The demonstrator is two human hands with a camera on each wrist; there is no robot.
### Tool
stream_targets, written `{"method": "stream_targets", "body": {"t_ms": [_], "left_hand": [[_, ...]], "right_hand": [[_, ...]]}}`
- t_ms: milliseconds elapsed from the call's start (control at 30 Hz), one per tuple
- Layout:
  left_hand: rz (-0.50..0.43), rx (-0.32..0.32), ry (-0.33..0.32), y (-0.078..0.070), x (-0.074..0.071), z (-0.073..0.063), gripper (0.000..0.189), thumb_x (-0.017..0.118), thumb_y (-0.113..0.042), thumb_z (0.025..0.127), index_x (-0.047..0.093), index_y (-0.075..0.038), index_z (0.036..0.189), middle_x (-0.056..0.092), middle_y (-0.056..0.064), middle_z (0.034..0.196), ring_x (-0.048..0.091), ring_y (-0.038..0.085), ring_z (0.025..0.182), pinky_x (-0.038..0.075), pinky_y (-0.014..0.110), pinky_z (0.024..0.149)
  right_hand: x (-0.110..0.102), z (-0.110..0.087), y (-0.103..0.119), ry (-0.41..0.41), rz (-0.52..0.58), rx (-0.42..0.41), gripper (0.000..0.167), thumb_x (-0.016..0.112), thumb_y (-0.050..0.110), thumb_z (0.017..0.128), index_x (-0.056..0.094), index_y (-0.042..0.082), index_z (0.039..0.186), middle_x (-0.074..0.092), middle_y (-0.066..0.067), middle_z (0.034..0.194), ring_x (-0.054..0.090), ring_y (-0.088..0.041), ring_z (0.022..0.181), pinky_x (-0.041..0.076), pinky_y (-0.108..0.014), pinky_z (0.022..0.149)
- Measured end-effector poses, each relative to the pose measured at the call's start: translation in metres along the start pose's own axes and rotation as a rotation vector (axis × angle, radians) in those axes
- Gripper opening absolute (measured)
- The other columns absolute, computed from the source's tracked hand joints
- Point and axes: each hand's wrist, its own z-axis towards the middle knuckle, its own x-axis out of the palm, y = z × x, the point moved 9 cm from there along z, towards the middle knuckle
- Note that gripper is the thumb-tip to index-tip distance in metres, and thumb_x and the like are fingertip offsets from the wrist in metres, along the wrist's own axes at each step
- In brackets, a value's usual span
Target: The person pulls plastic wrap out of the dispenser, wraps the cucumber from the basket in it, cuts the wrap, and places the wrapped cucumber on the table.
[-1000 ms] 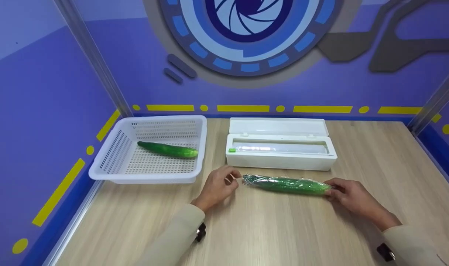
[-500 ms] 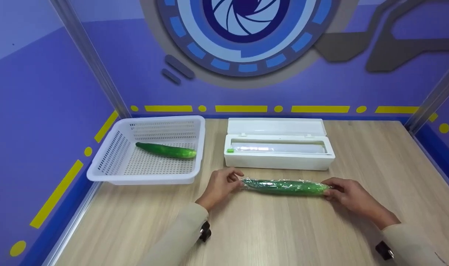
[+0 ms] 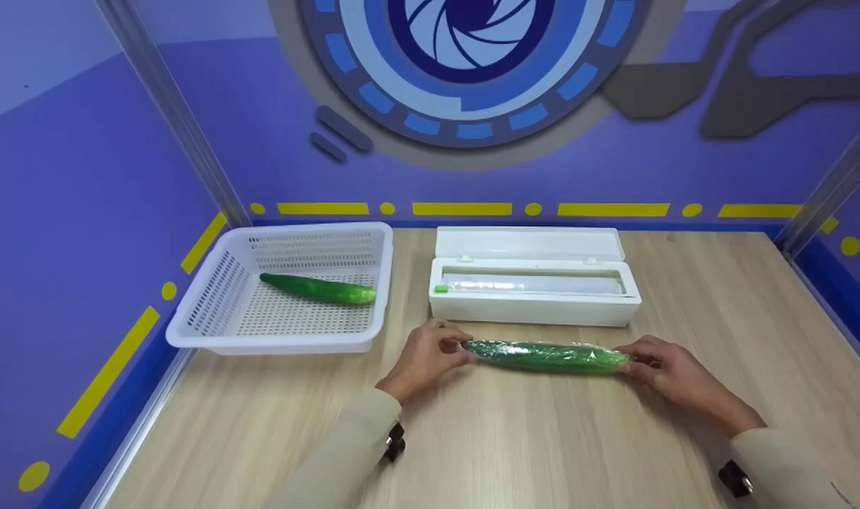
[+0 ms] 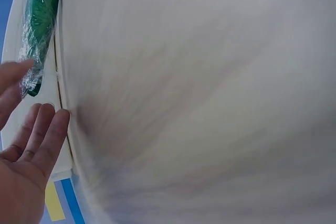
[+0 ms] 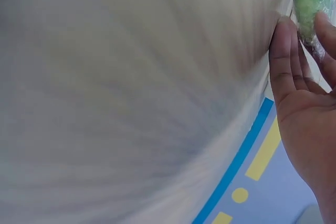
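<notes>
Above the near part of the wood-grain tabletop [image 3: 515,445], a film-wrapped cucumber [image 3: 547,357] stretches crosswise between two hands: the left hand [image 3: 423,358] pinches its dark end, the right hand [image 3: 674,369] its pale end. Just behind stands a white cling-film dispenser [image 3: 536,311], lid raised. Left of that, a perforated white basket [image 3: 288,342] holds another cucumber [image 3: 318,289]. Blue-purple printed panels [image 3: 755,170] rise beyond.

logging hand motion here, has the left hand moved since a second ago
Yes: against the white box in the head view, the left hand has shifted slightly right, to the left end of the wrapped cucumber.
</notes>
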Motion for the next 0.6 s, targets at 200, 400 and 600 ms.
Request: {"method": "stream_targets", "body": {"t_ms": [200,400,600], "left_hand": [[-0.023,-0.001,-0.028,0.0028,0.0024,0.0019,0.017,0.089,-0.012,0.086,0.082,-0.006,0.100,0.079,-0.004,0.095,0.071,0.010,0.089,0.057,0.028,0.082],[-0.077,-0.036,-0.054,0.0064,0.0039,0.0008,0.011,0.085,-0.009,0.090,0.085,-0.007,0.101,0.080,-0.006,0.095,0.071,0.007,0.091,0.057,0.026,0.082],[-0.120,-0.076,-0.059,0.0102,0.0061,0.0004,0.012,0.080,-0.005,0.093,0.084,-0.004,0.104,0.080,0.000,0.098,0.070,0.007,0.089,0.059,0.024,0.077]], "right_hand": [[-0.0033,-0.0010,0.0054,-0.064,-0.009,-0.053,0.033,0.076,0.010,0.099,0.071,0.008,0.132,0.071,-0.001,0.113,0.063,-0.015,0.099,0.052,-0.023,0.085],[-0.0050,-0.0015,0.0067,-0.096,0.000,-0.025,0.022,0.078,0.011,0.098,0.073,0.012,0.119,0.074,0.001,0.110,0.065,-0.015,0.101,0.050,-0.018,0.086],[-0.0025,-0.0002,0.0042,-0.079,0.024,0.018,0.032,0.083,0.015,0.093,0.075,0.005,0.123,0.076,-0.006,0.115,0.067,-0.017,0.103,0.053,-0.019,0.084]]}}
